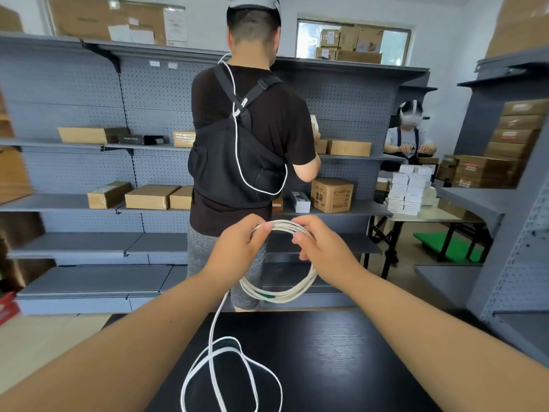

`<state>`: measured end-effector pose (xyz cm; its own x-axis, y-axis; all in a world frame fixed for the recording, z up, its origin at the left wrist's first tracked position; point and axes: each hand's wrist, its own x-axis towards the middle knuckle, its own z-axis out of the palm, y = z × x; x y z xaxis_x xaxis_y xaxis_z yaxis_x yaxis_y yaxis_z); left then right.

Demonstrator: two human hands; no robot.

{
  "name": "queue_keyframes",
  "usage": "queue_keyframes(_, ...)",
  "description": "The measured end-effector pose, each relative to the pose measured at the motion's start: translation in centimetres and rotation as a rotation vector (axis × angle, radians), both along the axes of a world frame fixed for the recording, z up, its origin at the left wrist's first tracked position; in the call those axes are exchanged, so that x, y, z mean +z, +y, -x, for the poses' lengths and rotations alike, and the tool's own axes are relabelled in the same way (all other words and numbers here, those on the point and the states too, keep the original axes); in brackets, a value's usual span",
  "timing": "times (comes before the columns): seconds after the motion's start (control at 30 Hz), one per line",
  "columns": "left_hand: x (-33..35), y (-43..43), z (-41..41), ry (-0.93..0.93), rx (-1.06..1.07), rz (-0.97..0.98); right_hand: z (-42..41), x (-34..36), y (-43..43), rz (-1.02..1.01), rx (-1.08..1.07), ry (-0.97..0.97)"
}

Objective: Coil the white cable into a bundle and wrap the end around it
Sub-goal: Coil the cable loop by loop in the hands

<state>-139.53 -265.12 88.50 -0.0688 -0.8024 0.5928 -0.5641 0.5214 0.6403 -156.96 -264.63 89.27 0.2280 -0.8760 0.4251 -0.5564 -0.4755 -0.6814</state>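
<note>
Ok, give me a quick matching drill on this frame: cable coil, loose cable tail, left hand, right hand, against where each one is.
Things:
1. cable coil
2. loose cable tail
3. left hand
4. right hand

Places:
A. grips the top of the coil on its right side
B. lies in loops on the black table
C. hangs in the air between the two hands
D. grips the top of the coil on its left side

Pairs: 1-C, 2-B, 3-D, 4-A
</note>
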Motion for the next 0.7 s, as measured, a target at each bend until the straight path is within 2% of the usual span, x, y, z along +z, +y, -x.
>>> queue_keyframes(0.17,0.0,0.0,-0.3,-0.027,-0.007,-0.027,-0.3,0.6,0.0,0.067,-0.020,0.261)
queue_keyframes(0.33,-0.3,0.0,-0.3,0.039,-0.043,-0.085,-0.3,0.8,-0.3,0.161,-0.092,0.294)
queue_keyframes(0.5,-1.1,0.3,-0.2,0.367,-0.160,-0.262,0.0,0.6,-0.6,0.160,-0.151,0.076)
queue_keyframes(0.63,-1.5,0.5,0.0,0.559,-0.242,-0.372,0.2,0.4,-1.1,0.120,-0.223,-0.148)
queue_keyframes(0.7,-1.4,0.6,0.3,0.588,-0.254,-0.390,0.2,0.1,-1.4,0.088,-0.242,-0.269)
